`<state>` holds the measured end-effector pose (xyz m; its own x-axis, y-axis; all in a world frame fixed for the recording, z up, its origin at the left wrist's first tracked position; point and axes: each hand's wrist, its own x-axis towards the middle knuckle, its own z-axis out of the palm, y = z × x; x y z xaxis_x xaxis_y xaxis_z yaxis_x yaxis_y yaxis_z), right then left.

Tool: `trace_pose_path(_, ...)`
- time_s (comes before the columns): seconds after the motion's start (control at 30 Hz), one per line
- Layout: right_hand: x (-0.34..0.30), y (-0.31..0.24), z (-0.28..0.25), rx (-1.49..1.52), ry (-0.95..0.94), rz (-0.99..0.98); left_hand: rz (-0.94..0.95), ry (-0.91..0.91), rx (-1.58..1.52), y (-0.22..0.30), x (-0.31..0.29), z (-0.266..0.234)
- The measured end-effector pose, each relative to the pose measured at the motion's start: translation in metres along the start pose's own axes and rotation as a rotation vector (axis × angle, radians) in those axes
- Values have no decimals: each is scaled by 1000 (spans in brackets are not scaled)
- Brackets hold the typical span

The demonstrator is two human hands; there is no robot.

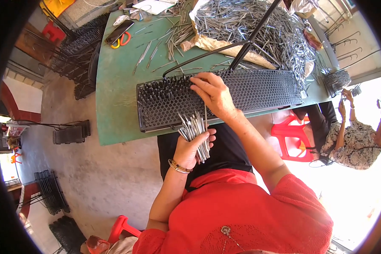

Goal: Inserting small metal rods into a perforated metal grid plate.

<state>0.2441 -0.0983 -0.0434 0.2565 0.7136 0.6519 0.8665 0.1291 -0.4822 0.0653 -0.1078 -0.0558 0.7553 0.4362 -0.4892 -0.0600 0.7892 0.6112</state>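
A bundle of thin silvery metal rods [194, 134] is gripped in my left hand [188, 149], just below the rack's near edge. The long black rack [262, 91] is full of small round holes and lies on the green table. Dark rods [163, 91] stand upright in holes at its left end. My right hand [216, 95] is over the rack beside these rods, fingers bent and drawn together. What its fingertips pinch is hidden. One thin rod stands up out of the bundle toward the right wrist.
A large heap of loose rods [249, 29] lies on brown paper behind the rack. A black metal frame [245, 44] rises above the rack. Orange-handled scissors [122, 41] and a phone [119, 31] lie at the far left. Another person [353, 142] sits at right near a red stool [293, 137].
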Motion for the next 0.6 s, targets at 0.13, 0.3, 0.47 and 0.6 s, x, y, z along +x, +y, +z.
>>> trace_pose_path(0.13,5,-6,-7,-18,23,3,26,1,-60,1,1,-2)
trace_pose_path(0.3,-13,-17,-26,417,-182,500,100,-18,-63,8,0,-2)
trace_pose_path(0.47,-19,-19,-41,750,-608,764,84,-83,-24,11,-1,4)
trace_pose_path(0.6,-13,-18,-50,795,-578,886,57,-82,-35,10,1,7)
